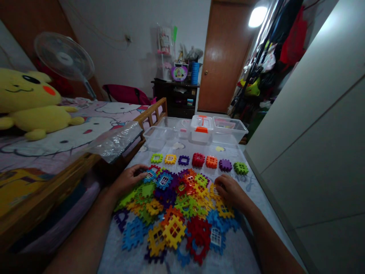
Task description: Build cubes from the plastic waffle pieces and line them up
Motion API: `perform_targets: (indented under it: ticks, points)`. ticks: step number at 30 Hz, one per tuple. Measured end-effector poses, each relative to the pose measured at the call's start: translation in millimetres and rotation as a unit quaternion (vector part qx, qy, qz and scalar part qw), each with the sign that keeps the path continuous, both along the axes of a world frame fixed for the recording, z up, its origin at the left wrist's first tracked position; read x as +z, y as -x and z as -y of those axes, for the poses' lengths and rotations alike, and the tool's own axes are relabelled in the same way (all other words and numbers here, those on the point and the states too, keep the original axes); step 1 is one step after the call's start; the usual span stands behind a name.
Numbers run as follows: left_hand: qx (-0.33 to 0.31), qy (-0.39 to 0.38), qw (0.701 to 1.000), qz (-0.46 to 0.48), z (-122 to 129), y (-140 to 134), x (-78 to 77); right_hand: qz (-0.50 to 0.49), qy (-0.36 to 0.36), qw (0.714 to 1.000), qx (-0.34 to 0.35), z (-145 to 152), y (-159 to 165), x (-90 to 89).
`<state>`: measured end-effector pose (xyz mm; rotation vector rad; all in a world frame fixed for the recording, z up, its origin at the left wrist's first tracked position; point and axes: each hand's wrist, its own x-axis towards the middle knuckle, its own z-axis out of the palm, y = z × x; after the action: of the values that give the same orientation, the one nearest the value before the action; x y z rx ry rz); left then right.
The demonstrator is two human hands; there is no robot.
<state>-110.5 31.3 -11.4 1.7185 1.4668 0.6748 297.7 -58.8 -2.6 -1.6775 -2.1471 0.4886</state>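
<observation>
A heap of colourful plastic interlocking building blocks (pixel 173 228) with notched edges, some with window grids, covers the near middle of the table. At its far left side, my left hand (pixel 132 178) has thumb and fingers closed at the edge of a light-blue window block (pixel 150 175). Across the heap, my right hand (pixel 230 189) is curled, its fingertips on a yellow window block (pixel 215 191) partly hidden by them. Another blue block (pixel 164 180) with a white window lies on top between the hands. Beyond the heap, several blocks stand in a row, including a red stack (pixel 198 160) and a purple one (pixel 225 165).
Clear plastic boxes (pixel 228 133) line the table's far end, one with an orange latch (pixel 201 129). A wooden bed rail (pixel 85 167) runs along the left, with plastic wrap (pixel 114 142) over it. A white cabinet (pixel 313 152) stands close on the right.
</observation>
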Motion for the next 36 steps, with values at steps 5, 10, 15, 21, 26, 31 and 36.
perform_targets:
  ticks: [5, 10, 15, 21, 26, 31, 36]
  points:
    - [0.003, -0.007, 1.000, -0.013, 0.9, -2.0, 4.3, -0.102, -0.006, 0.994, -0.030, -0.9, -7.9, -0.7]
    - [-0.006, -0.010, 1.000, -0.016, 1.3, -1.9, 4.4, -0.188, -0.045, 0.975, -0.105, -3.1, -14.0, 0.5]
    - [0.003, -0.004, 1.000, -0.019, 0.9, -0.9, 2.8, -0.138, -0.072, 0.986, -0.050, -0.8, -10.3, 2.6]
    - [0.008, -0.004, 1.000, -0.017, -0.1, -1.1, 2.5, -0.116, -0.069, 0.990, -0.049, 2.0, -7.3, 6.3]
    - [0.008, 0.002, 1.000, -0.022, 0.5, -1.0, 3.6, -0.186, -0.045, 0.972, -0.138, -0.3, -11.3, 6.4]
    - [0.010, 0.012, 1.000, -0.017, -0.8, 0.9, 0.8, -0.258, 0.058, 0.954, -0.142, -2.1, -14.1, 4.0]
    - [0.012, 0.011, 1.000, -0.015, -0.3, 0.3, 0.6, -0.181, 0.072, 0.976, -0.100, -1.1, -9.5, 3.2]
